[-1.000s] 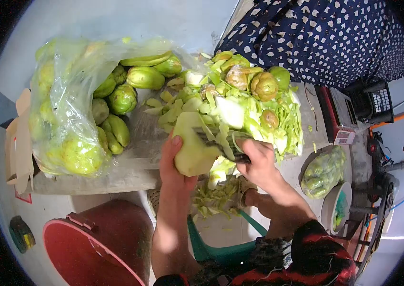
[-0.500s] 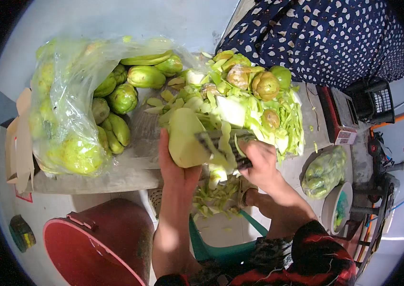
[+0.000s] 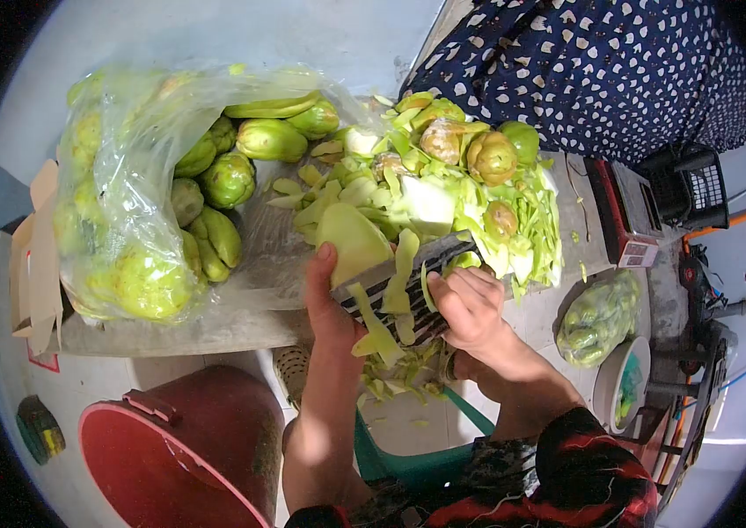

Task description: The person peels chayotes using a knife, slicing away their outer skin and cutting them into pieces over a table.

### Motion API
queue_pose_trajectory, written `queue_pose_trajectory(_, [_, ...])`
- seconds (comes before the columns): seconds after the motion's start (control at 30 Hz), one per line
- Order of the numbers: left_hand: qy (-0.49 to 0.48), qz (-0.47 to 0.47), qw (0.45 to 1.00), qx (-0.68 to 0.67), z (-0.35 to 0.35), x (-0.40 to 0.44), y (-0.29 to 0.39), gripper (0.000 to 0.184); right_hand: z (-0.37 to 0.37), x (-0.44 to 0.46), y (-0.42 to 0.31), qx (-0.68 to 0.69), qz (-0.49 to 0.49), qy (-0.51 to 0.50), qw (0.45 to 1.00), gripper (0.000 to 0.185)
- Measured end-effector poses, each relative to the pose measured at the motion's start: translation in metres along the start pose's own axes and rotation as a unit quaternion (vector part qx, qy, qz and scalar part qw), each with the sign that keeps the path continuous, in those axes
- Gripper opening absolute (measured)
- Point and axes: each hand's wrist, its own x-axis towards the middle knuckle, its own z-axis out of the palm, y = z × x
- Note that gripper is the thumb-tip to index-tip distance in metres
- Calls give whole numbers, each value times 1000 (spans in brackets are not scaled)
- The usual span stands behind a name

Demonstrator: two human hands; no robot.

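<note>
My left hand (image 3: 336, 308) is wrapped round a pale green, peeled chayote (image 3: 351, 242) over the front edge of the table. In my right hand (image 3: 470, 304) is a peeling knife (image 3: 421, 286) with a broad, dark, streaked blade. The blade lies against the near right side of the chayote and hides part of it. Strips of peel (image 3: 403, 273) cling to the blade and hang below it. Behind my hands, a heap of peelings (image 3: 479, 220) covers the table, with several brownish chayotes (image 3: 491, 158) on top.
On the left, a clear plastic bag (image 3: 127, 202) holds several unpeeled chayotes (image 3: 229, 179). A red bin (image 3: 188, 440) stands below the table (image 3: 188, 337). At right are a red scale (image 3: 624, 211), another filled bag (image 3: 600, 319) and a white bucket (image 3: 624, 383). Peelings litter the floor.
The knife has come down and toward me along the chayote, its blade now lower and tilted. The chayote has tipped slightly, and more peel hangs from the blade.
</note>
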Motion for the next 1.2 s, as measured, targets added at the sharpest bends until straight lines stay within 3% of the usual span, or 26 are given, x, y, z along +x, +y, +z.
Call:
queue_pose_trajectory(0.03, [-12,-4,1000,9,-4,1,-1,54,1,0,1,0,1,-1,1000,24])
queue_pose_trajectory(0.13, [24,26,999,-8,-4,1,-4,55,10,-6,12,44,127,-27,991,36])
queue_pose_trajectory(0.3, [4,66,998,7,-3,3,-3,55,2,-1,1,52,133,-26,989,43])
queue_pose_trajectory(0.43, [-22,67,997,39,-8,-1,-4,60,1,-7,7,109,190,-69,973,42])
queue_pose_trajectory(0.6, [-33,90,992,82,-2,0,2,65,-7,-2,2,117,186,-65,973,38])
queue_pose_trajectory(0.77, [-109,27,987,112,-5,-5,7,75,-1,0,13,90,225,-60,968,20])
queue_pose_trajectory(0.9, [-77,42,992,89,4,-7,9,78,-5,2,4,105,225,-40,968,19])
queue_pose_trajectory(1.0, [-93,21,991,96,0,-8,7,80,-7,3,8,77,285,-111,949,25])
queue_pose_trajectory(1.07, [-202,-23,975,89,-3,-4,10,79,-8,6,14,36,326,-152,932,24])
queue_pose_trajectory(1.1, [-204,-17,975,90,-4,-3,9,79,-9,6,14,58,341,-142,927,23])
queue_pose_trajectory(1.17, [-80,30,995,45,-5,-7,2,71,-11,3,14,73,344,-135,927,22])
queue_pose_trajectory(1.2, [-78,27,996,45,-6,-7,2,71,-12,2,11,74,346,-136,925,22])
